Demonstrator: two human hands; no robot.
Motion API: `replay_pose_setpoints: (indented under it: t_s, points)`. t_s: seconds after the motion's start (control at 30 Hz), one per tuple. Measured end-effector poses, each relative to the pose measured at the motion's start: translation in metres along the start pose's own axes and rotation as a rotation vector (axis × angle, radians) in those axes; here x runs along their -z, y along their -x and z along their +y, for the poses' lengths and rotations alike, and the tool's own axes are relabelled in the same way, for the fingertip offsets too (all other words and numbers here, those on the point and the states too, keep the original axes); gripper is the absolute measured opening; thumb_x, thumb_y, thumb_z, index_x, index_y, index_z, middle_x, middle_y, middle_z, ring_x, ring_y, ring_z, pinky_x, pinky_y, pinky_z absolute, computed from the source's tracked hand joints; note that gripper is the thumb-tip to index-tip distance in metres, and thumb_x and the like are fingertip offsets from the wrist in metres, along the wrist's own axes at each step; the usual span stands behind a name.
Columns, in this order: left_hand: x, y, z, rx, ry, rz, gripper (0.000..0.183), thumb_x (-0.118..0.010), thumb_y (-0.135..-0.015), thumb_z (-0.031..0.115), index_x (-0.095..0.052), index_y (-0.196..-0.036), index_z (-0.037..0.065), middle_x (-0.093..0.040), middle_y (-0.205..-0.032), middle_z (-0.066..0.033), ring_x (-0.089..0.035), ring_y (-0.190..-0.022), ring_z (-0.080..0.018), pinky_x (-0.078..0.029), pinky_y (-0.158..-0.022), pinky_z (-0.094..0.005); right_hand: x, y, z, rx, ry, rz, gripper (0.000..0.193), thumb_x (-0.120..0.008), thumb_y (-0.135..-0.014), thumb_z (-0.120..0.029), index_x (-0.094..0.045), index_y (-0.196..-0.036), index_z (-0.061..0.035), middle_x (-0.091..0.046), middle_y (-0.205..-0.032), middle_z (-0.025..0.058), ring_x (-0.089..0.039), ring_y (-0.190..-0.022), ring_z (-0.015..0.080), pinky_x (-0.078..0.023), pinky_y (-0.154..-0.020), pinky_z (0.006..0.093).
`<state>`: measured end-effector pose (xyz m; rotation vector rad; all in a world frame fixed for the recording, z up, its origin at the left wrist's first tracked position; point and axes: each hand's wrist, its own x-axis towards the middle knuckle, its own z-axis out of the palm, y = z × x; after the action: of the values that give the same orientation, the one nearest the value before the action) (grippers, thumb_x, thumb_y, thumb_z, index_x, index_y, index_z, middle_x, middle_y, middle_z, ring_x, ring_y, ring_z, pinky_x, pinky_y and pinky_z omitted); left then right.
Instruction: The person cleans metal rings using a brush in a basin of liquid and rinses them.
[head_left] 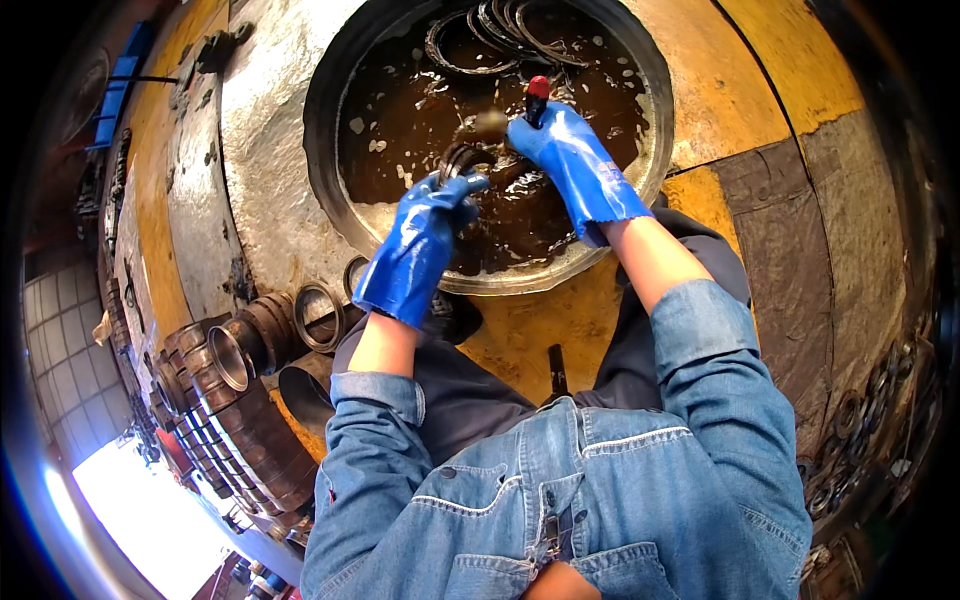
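Blue-gloved left hand (437,200) curls tight round dark rings (466,158); right hand (548,134) grips a red-ended tool (538,88), its other end blurry.

Mechanical workshop, stacked grimy metal rings (268,326), stained floor (783,235), basin (520,284) of murky brown liquid (400,112)

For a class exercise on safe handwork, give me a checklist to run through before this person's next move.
1. Left hand, in a glossy blue glove, grips dark round metal rings: ok.
2. Right hand, gloved likewise, grips a red-tipped black handle: ok.
3. Wide round metal basin holds brown liquid: ok.
4. What the handle's other end carries: cannot tell.
5. Forearms covered between gloves and rolled blue denim sleeves: not ok, bare skin shows.
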<state>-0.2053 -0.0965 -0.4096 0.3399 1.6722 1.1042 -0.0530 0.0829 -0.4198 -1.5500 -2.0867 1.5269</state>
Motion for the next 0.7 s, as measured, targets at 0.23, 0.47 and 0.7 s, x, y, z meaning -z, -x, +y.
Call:
replay_pose_setpoints:
  t_s: [0.23,0.47,0.7]
  points:
    - [0.055,-0.008,0.031,-0.194,0.804,-0.129,0.027,-0.063,-0.098,0.001,-0.062,-0.125,0.001,-0.068,-0.137,-0.0216,-0.062,-0.07,-0.011,-0.06,-0.076,-0.0381,0.028,0.028,-0.037,0.169,0.089,-0.039,0.039,-0.069,-0.093,-0.043,-0.077,-0.108,-0.008,-0.078,-0.094,0.013,-0.074,-0.089,0.0221,-0.056,-0.085,0.0364]
    - [0.049,-0.005,0.031,-0.133,0.645,-0.178,0.023,-0.068,-0.102,0.015,-0.07,-0.125,0.011,-0.076,-0.127,-0.0081,-0.054,-0.059,-0.0054,-0.054,-0.073,-0.0351,-0.014,0.015,-0.037,1.174,0.186,0.186,0.022,-0.076,-0.089,-0.007,-0.077,-0.111,-0.0125,-0.077,-0.096,0.009,-0.073,-0.081,0.0284,-0.061,-0.074,0.0379]
    - [0.021,0.011,0.037,-0.225,0.37,-0.257,0.044,-0.066,-0.105,0.021,-0.061,-0.143,-0.001,-0.078,-0.103,0.0014,-0.045,-0.06,-0.0036,-0.049,-0.073,-0.0275,-0.017,0.03,-0.036,0.163,0.046,-0.262,0.036,-0.07,-0.092,-0.041,-0.074,-0.091,-0.0057,-0.073,-0.079,0.0099,-0.068,-0.075,0.0206,-0.053,-0.073,0.0361]
